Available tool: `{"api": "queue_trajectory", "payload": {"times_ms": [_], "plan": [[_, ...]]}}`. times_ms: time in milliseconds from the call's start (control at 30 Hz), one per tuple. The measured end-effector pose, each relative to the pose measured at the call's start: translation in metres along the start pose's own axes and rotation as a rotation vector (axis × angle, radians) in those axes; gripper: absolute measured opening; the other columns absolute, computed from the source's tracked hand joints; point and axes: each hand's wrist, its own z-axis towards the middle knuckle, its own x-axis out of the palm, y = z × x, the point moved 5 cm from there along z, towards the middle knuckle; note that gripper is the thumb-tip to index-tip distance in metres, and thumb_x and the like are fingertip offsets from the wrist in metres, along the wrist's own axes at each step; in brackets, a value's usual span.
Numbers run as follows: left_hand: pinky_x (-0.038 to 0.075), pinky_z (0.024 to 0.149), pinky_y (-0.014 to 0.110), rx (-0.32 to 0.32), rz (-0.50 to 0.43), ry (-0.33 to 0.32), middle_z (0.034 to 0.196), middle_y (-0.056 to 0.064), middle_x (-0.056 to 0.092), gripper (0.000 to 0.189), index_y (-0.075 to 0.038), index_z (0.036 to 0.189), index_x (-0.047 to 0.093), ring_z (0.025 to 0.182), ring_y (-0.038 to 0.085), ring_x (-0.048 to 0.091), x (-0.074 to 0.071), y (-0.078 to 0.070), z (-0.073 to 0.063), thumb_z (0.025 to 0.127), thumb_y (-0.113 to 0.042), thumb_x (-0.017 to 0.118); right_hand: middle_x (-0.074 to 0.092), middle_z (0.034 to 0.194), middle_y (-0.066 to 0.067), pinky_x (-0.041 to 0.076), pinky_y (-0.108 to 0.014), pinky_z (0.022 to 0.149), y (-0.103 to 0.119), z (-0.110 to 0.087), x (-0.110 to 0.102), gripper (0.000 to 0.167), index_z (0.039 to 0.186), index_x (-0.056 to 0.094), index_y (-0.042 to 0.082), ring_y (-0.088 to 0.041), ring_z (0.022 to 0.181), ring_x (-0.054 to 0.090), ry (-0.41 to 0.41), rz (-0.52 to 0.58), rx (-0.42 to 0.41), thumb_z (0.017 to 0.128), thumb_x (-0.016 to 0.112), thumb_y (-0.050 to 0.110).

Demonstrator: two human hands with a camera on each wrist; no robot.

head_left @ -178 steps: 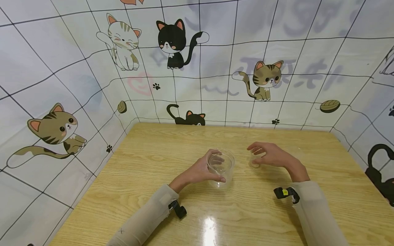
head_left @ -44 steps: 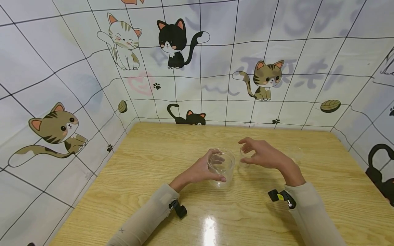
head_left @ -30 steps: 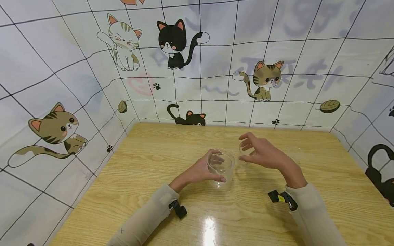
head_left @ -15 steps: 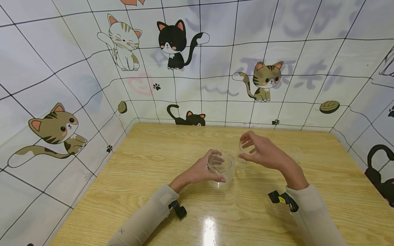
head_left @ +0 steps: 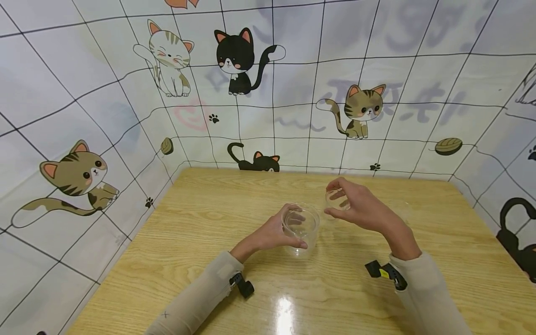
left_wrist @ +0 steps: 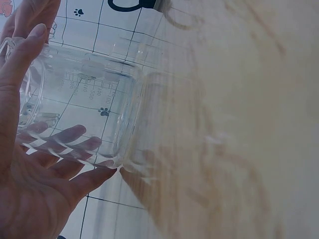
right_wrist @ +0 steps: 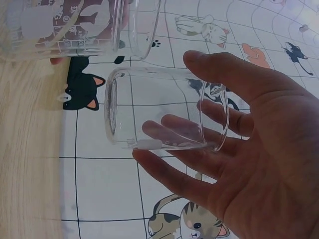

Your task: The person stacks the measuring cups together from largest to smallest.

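Observation:
A clear glass beaker (head_left: 307,232) with printed graduations stands upright on the wooden table, its mouth facing up. Round its left side curls my left hand (head_left: 274,231), thumb in front and fingers behind; the left wrist view shows the fingers through the beaker's glass (left_wrist: 84,102). To the right and slightly farther back, my right hand (head_left: 362,204) grips a smaller clear glass beaker (right_wrist: 154,94) between thumb and fingers. This smaller beaker is raised above the table and looks roughly upright, with no contents visible. Part of it is covered by the right thumb and fingers.
The wooden table (head_left: 209,260) meets a tiled-pattern cloth wall (head_left: 293,116) printed with cats at its back and sides. A faint clear outline (head_left: 405,204) shows on the table behind the right wrist. Dark straps with small cameras sit on both sleeves.
Since the earliest frame, my right hand has lifted the smaller beaker off the table and moved it left and away from me; lately it rises only slightly. My left hand and the larger beaker stay put.

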Motion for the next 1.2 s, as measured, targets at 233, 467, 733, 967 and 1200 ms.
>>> {"api": "queue_trajectory", "payload": {"times_ms": [233,467,733,967,1200], "plan": [[0.051,0.107,0.035,0.007,0.001,0.0,0.149,0.014,0.055,0.092,-0.025,0.15,0.034,0.141,0.031,0.054,0.0,-0.001,-0.001,0.079,-0.032,0.092,0.064,0.129,-0.016,0.06,-0.052,0.089,0.001,0.0,-0.002,0.05,0.133,0.053,0.005,-0.036,0.116,0.069,-0.019,-0.007,0.002,0.093,0.079,0.021],[0.051,0.108,0.036,0.007,0.004,-0.002,0.15,0.014,0.054,0.091,-0.026,0.151,0.034,0.141,0.03,0.054,0.0,-0.001,0.0,0.08,-0.031,0.091,0.066,0.127,-0.015,0.06,-0.053,0.086,0.006,0.0,-0.005,0.049,0.132,0.054,0.007,-0.036,0.114,0.07,-0.059,-0.025,-0.019,0.094,0.078,0.027],[0.052,0.106,0.034,0.001,0.005,0.003,0.151,0.015,0.053,0.093,-0.026,0.152,0.033,0.141,0.031,0.053,0.0,0.002,0.001,0.08,-0.033,0.091,0.066,0.128,-0.015,0.061,-0.053,0.086,0.014,-0.002,-0.006,0.05,0.132,0.054,0.007,-0.036,0.111,0.071,-0.081,-0.022,-0.029,0.094,0.079,0.026],[0.052,0.106,0.034,0.012,-0.002,0.016,0.152,0.019,0.052,0.099,-0.015,0.155,0.029,0.142,0.034,0.052,0.0,-0.001,0.0,0.08,-0.033,0.091,0.066,0.128,-0.016,0.062,-0.05,0.084,0.02,-0.004,-0.009,0.051,0.133,0.054,0.006,-0.036,0.108,0.072,-0.117,-0.036,-0.045,0.093,0.08,0.025],[0.052,0.106,0.034,0.017,0.004,0.015,0.151,0.019,0.052,0.099,-0.014,0.155,0.029,0.142,0.035,0.052,0.0,0.001,0.001,0.08,-0.033,0.091,0.067,0.127,-0.014,0.061,-0.052,0.086,0.024,-0.004,-0.009,0.051,0.132,0.055,0.007,-0.033,0.107,0.072,-0.142,-0.058,-0.072,0.092,0.08,0.025]]}}
